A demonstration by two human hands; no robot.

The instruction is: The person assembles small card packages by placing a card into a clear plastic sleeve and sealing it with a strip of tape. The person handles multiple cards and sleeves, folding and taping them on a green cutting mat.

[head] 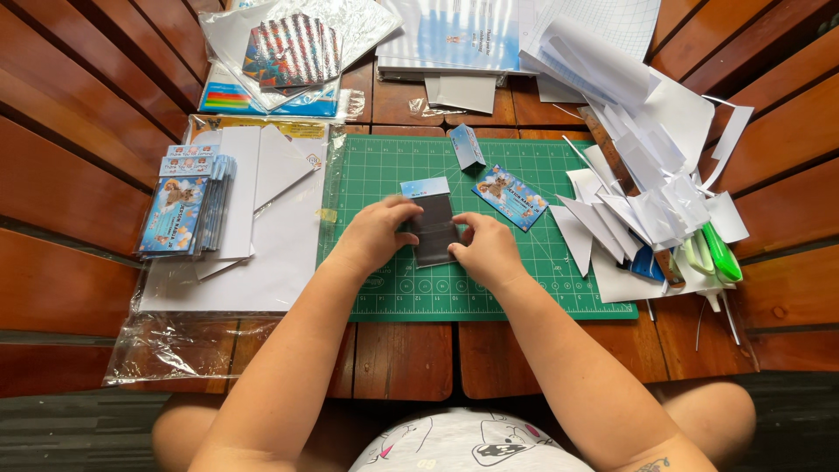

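Both hands are meeting at the centre of the green cutting mat [524,293], which is lying on a slatted wooden table [79,183]. Between them is lying a small dark card [434,229] with a pale blue strip along its far edge. The left hand [376,232] is sitting at the card's 9 o'clock, fingers curled over its left edge and pinching it. The right hand [488,249] is sitting at the card's 4 o'clock, fingertips pressing on the card's right edge; fingers are bent, not fully closed. Whether the card is being lifted or lying flat, cannot tell.

At 1 o'clock from the card, a printed blue card [510,197] is lying on the mat, well apart from the hands. At 12 o'clock, a small folded blue card [467,146] is standing. At 9 o'clock, off the mat, a stack of printed cards [186,205] is resting on white sheets [280,245]. At 3 o'clock, a heap of white paper offcuts [647,175] is covering green-handled scissors [715,253].
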